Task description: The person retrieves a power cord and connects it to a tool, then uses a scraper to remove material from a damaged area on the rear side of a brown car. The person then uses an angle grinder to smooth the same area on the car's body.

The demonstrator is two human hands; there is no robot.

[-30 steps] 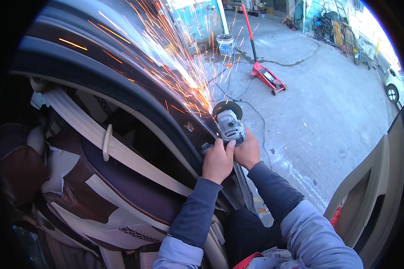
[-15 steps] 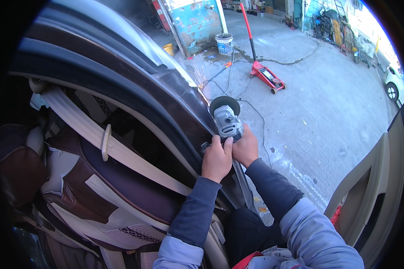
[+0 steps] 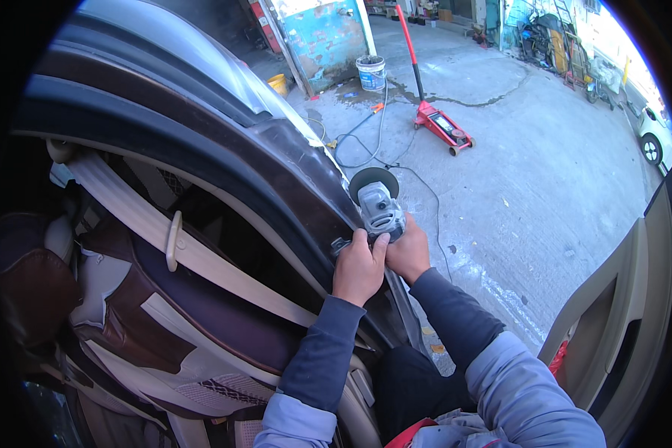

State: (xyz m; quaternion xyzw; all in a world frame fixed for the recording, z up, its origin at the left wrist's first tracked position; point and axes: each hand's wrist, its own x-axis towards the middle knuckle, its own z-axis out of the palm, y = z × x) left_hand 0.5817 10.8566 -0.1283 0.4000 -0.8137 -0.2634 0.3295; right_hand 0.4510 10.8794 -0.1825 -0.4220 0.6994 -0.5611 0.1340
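Both my hands grip an angle grinder (image 3: 381, 213) with a silver-grey head and a dark round disc (image 3: 372, 183). My left hand (image 3: 359, 269) is wrapped round its near left part, thumb up. From the right, my right hand (image 3: 410, 252) closes round the body, its fingers partly hidden behind the tool. The disc sits beside the outer edge of the dark brown car pillar (image 3: 304, 160). Whether it touches the metal I cannot tell. Bare, light metal shows along the edge just beyond the disc.
A beige seat belt (image 3: 134, 209) and a brown-and-cream seat (image 3: 179, 313) lie left inside the car. The open door (image 3: 612, 321) stands right. On the concrete are a red floor jack (image 3: 442, 127), a hose (image 3: 358, 160), a white bucket (image 3: 371, 73) and a yellow bucket (image 3: 278, 84).
Sparks flew from the disc along the pillar edge earlier; none show now. The grinder's head has shifted slightly toward me. Both hands keep their hold.
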